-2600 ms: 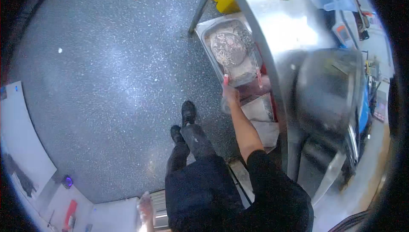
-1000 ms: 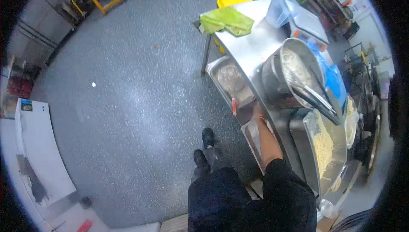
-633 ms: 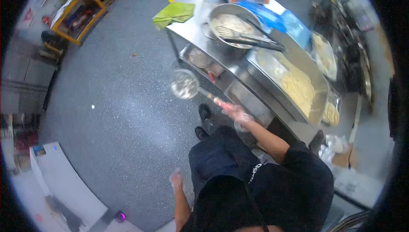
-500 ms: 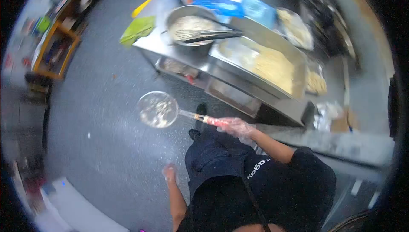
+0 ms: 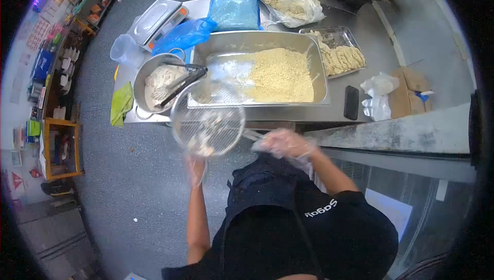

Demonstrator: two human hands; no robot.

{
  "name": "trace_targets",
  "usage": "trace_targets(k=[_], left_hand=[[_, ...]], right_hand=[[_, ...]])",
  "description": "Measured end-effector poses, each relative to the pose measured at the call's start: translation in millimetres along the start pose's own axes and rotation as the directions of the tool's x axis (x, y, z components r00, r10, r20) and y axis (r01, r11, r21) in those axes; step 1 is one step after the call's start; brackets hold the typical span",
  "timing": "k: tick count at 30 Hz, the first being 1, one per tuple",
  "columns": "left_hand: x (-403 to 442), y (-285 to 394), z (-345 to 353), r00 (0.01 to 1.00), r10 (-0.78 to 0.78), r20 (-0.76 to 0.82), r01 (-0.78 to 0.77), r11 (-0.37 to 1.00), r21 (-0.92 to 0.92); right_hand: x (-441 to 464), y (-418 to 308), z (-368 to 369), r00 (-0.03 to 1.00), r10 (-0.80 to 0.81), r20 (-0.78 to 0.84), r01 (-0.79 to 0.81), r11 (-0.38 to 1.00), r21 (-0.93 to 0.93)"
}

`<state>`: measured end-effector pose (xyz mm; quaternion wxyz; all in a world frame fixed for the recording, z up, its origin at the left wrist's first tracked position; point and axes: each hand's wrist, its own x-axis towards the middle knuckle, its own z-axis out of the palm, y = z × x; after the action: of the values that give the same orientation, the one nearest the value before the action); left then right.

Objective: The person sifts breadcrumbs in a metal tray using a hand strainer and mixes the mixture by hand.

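My right hand [image 5: 285, 143], in a clear plastic glove, is closed round the handle of a round wire-mesh strainer [image 5: 226, 110]. The strainer's mesh overlaps the front left edge of a deep steel pan [image 5: 321, 64], with small pale floury pieces [image 5: 208, 125] on it. Below the mesh is my gloved left hand [image 5: 195, 169], near the rim; its fingers are blurred and partly hidden behind the strainer. Yellowish crumbs [image 5: 283, 77] cover the pan's right side. Left of it, a metal pot [image 5: 139, 87] holds a whitish floury mixture, with black-handled tongs [image 5: 188, 82] lying across.
Behind the pan are a kitchen scale [image 5: 157, 20], blue plastic bags [image 5: 234, 12] and a bag of crumbs [image 5: 290, 5]. A tray of pale pieces [image 5: 342, 59], a phone [image 5: 351, 102] and a cardboard box [image 5: 409, 89] lie to the right. A green cloth [image 5: 121, 104] hangs at the table's left corner.
My view has turned toward the table. The strainer has moved from above the floor to the pan's front edge, and my left hand has come up beneath it.
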<state>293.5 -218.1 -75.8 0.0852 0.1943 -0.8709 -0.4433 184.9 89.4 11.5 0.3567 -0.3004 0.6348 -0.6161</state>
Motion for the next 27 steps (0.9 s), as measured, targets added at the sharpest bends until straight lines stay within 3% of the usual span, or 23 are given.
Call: trace_targets(k=[1, 2, 3, 5, 7, 8, 9, 11, 14, 15, 17, 20, 21, 22, 24, 26, 27], left_hand=[[21, 14, 12, 0.996, 0.084, -0.025, -0.081, 0.991, 0.107], [39, 28, 23, 0.985, 0.170, -0.036, -0.159, 0.964, 0.214], [54, 51, 32, 0.971, 0.233, 0.056, -0.239, 0.953, 0.186], [82, 99, 50, 0.907, 0.352, 0.230, -0.382, 0.919, 0.101], [106, 107, 86, 0.842, 0.476, 0.252, -0.521, 0.840, 0.154], [113, 111, 101, 0.806, 0.528, 0.267, -0.580, 0.795, 0.178], [121, 125, 112, 0.850, 0.397, 0.347, -0.480, 0.855, 0.197], [137, 160, 123, 0.865, 0.122, 0.487, -0.279, 0.923, 0.265], [147, 181, 128, 0.851, 0.206, 0.483, -0.288, 0.952, 0.101], [153, 183, 131, 0.828, 0.152, 0.539, -0.248, 0.963, 0.109], [170, 130, 156, 0.754, 0.236, 0.613, -0.418, 0.892, 0.171], [176, 120, 176, 0.743, 0.163, 0.649, -0.381, 0.901, 0.209], [178, 123, 180, 0.757, 0.111, 0.643, -0.320, 0.922, 0.217], [186, 107, 193, 0.684, 0.105, 0.722, -0.365, 0.906, 0.214], [204, 59, 231, 0.521, 0.077, 0.850, -0.440, 0.878, 0.189], [204, 116, 224, 0.551, -0.091, 0.830, -0.165, 0.963, 0.215], [203, 141, 227, 0.550, -0.174, 0.817, -0.024, 0.975, 0.223]], right_hand=[[-6, 3, -30, 0.997, 0.044, -0.057, -0.057, 0.966, -0.252], [-6, -15, -53, 0.982, 0.119, -0.149, -0.158, 0.943, -0.291], [-7, -34, -75, 0.952, 0.191, -0.240, -0.262, 0.913, -0.313], [10, -18, -135, 0.946, 0.096, -0.309, -0.265, 0.778, -0.569], [36, -9, -189, 0.919, 0.055, -0.391, -0.358, 0.534, -0.766], [61, 12, -222, 0.973, 0.042, -0.227, -0.220, 0.469, -0.855], [90, 40, -254, 0.998, 0.040, -0.053, -0.064, 0.400, -0.914], [144, 65, -285, 0.879, 0.475, -0.038, -0.190, 0.278, -0.942], [144, 42, -287, 0.904, 0.357, -0.236, -0.333, 0.239, -0.912], [141, 28, -286, 0.901, 0.313, -0.301, -0.379, 0.229, -0.897], [131, 12, -282, 0.876, 0.229, -0.425, -0.471, 0.215, -0.855], [117, 9, -276, 0.878, 0.078, -0.472, -0.471, 0.313, -0.825], [111, 10, -266, 0.877, 0.174, -0.447, -0.479, 0.298, -0.825], [103, 14, -253, 0.869, 0.268, -0.416, -0.484, 0.279, -0.829], [101, 47, -246, 0.888, 0.194, -0.416, -0.457, 0.282, -0.843], [96, 114, -242, 0.879, -0.141, -0.455, -0.392, 0.330, -0.859], [98, 115, -236, 0.853, -0.149, -0.500, -0.443, 0.297, -0.846]])
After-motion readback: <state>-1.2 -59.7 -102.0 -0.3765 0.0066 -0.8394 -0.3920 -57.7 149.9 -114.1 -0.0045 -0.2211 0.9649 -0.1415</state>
